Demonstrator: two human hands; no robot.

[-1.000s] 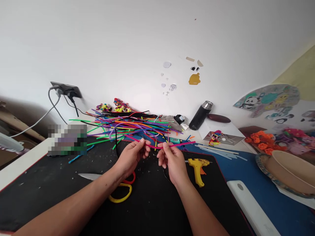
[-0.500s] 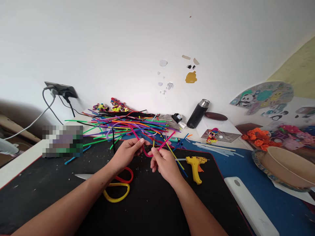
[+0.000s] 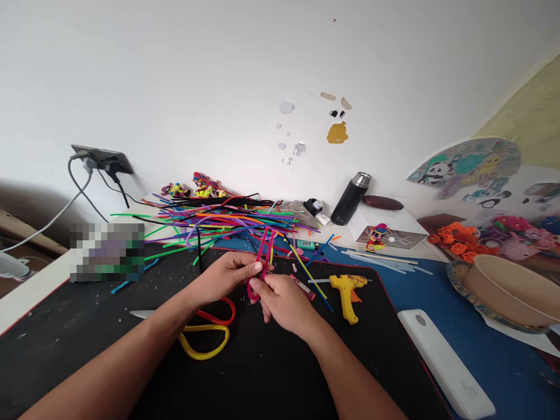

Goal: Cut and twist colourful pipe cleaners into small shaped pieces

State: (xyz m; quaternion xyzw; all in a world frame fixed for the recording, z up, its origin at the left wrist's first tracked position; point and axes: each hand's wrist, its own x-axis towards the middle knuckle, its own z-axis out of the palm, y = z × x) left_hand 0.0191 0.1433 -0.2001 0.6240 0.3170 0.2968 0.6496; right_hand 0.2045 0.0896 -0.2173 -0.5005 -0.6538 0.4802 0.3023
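Observation:
A pink pipe cleaner (image 3: 270,248) is bent into a narrow loop, its two ends pointing up and away from me. My left hand (image 3: 234,273) pinches it from the left between thumb and fingers. From the right, my right hand (image 3: 280,294) grips the lower, curved part, close against the left hand. Below my left forearm lie scissors (image 3: 205,344) with one yellow and one red handle loop, their blade partly hidden by the arm. A heap of coloured pipe cleaners (image 3: 227,219) spreads behind both hands.
Right of my hands lies a yellow glue gun (image 3: 347,294) on the black mat (image 3: 262,379). A white oblong case (image 3: 446,364) and a beige bowl (image 3: 516,291) are farther right. A black thermos (image 3: 351,198) leans by the wall, near a small pipe-cleaner figure (image 3: 377,238).
The pink pipe cleaner has gone from a wide V to a narrow loop with its ends side by side. My right hand has moved left, closer to my left hand.

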